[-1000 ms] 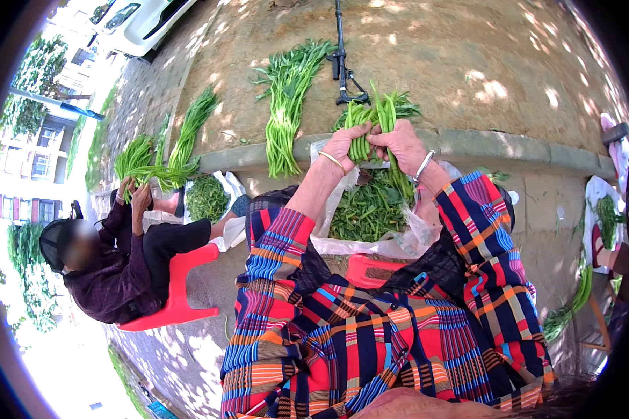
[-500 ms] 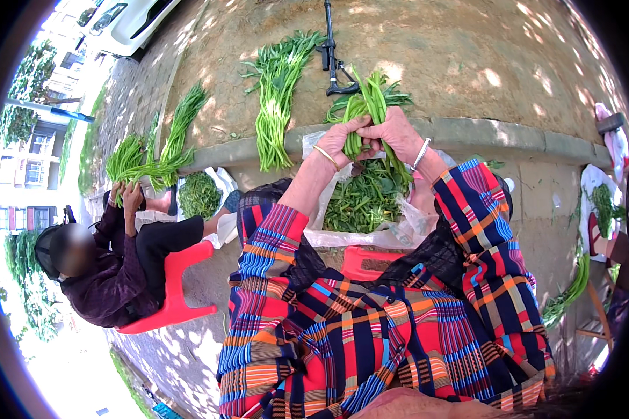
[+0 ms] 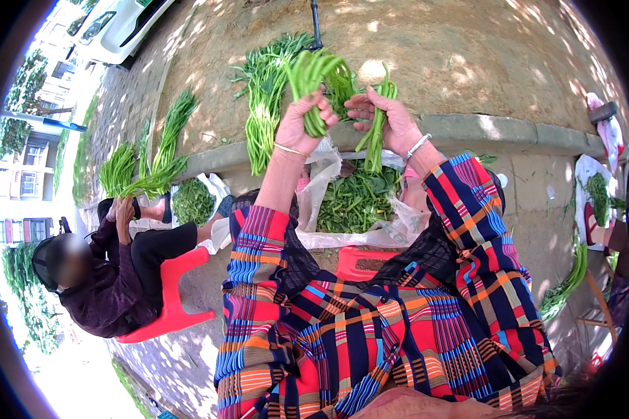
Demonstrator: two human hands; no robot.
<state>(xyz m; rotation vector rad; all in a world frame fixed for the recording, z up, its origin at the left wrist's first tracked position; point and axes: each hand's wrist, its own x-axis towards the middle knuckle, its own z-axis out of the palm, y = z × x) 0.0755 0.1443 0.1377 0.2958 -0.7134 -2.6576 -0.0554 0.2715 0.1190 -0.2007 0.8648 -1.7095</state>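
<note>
My left hand (image 3: 302, 117) is closed round a thick bunch of long green vegetable stems (image 3: 318, 70), which bend over above the fist. To its right, my right hand (image 3: 398, 127) grips a smaller bunch of green stems (image 3: 375, 136) between thumb and palm, its other fingers partly extended. A gap separates the two hands. Beneath them, a clear plastic bag (image 3: 409, 225) lies spread open, holding a heap of short-cut greens (image 3: 356, 199). Left of my left hand, a long leafy bundle (image 3: 261, 115) lies across the kerb.
A person on a red stool (image 3: 178, 293) at left handles long stems (image 3: 154, 171) beside another bag of greens (image 3: 194, 201). The kerb (image 3: 475, 129) runs across in front. A black walking stick (image 3: 316, 24) lies on the dirt. More greens (image 3: 569, 283) lie at right; a car (image 3: 122, 31) stands far left.
My hands were together on one bunch; now they are apart, each with stems. My left hand has moved left and turned over. The view has shifted slightly.
</note>
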